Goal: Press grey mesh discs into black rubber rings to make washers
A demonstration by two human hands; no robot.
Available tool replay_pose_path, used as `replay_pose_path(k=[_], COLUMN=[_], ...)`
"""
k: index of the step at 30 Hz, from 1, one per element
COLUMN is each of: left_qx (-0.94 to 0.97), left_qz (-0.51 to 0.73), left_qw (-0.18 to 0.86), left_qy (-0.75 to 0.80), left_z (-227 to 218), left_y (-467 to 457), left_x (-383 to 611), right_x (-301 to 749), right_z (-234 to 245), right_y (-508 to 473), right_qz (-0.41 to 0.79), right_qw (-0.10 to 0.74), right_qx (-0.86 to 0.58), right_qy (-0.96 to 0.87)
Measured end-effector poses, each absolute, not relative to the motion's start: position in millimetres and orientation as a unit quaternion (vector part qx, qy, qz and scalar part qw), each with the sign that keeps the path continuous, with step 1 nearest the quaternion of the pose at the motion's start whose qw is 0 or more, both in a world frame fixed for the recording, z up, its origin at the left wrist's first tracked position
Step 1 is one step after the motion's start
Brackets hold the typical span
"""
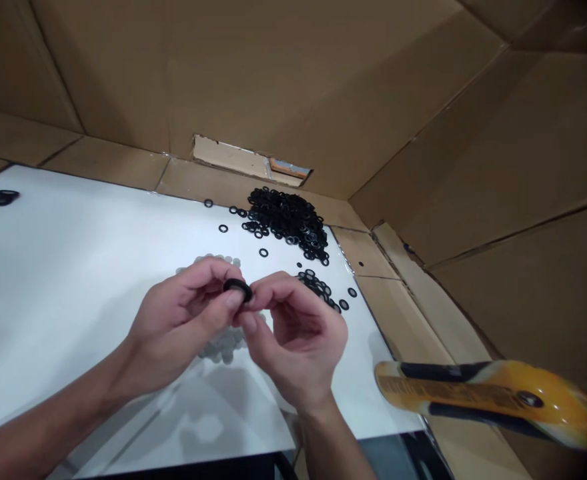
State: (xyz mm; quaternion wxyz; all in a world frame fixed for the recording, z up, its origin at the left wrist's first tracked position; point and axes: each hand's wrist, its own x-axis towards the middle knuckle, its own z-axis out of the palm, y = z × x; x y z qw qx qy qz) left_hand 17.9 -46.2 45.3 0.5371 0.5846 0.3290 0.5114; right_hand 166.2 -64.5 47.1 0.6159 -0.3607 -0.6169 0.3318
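My left hand [183, 313] pinches a black rubber ring [237, 287] between thumb and fingers, holding it tilted above the white board. Close against the ring's right side is my right hand [293, 333], its thumb and index finger drawn together. Whether those fingertips grip the ring or a small piece is hidden. Under and behind both hands lie small pale discs [223, 348], partly covered by them. To the right of the hands is a group of black rings with greyish centres [316, 285].
A large heap of black rings [286, 217] sits at the board's [98, 247] back edge, with several loose ones around it. More black rings [4, 197] lie far left. Cardboard walls [253, 80] enclose the back and right. A yellow-and-black tool [473, 393] juts in at right.
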Motion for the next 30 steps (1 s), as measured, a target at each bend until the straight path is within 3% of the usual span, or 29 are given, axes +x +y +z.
replay_pose_path(k=[10,19,30], left_qx=[0.587,0.617,0.595], left_qz=[0.509,0.466,0.458], left_qw=[0.505,0.521,0.563], left_qy=[0.376,0.363,0.346], left_z=[45,46,41], left_y=[-38,-28,-24], left_x=[16,12,13], right_x=[165,177,171], right_z=[48,51,46], right_y=[-55,-47,-47], right_qz=[0.413,0.513,0.509], right_qw=[0.591,0.520,0.522], right_qx=[-0.405,-0.419,-0.431], right_qy=[-0.562,-0.540,-0.533])
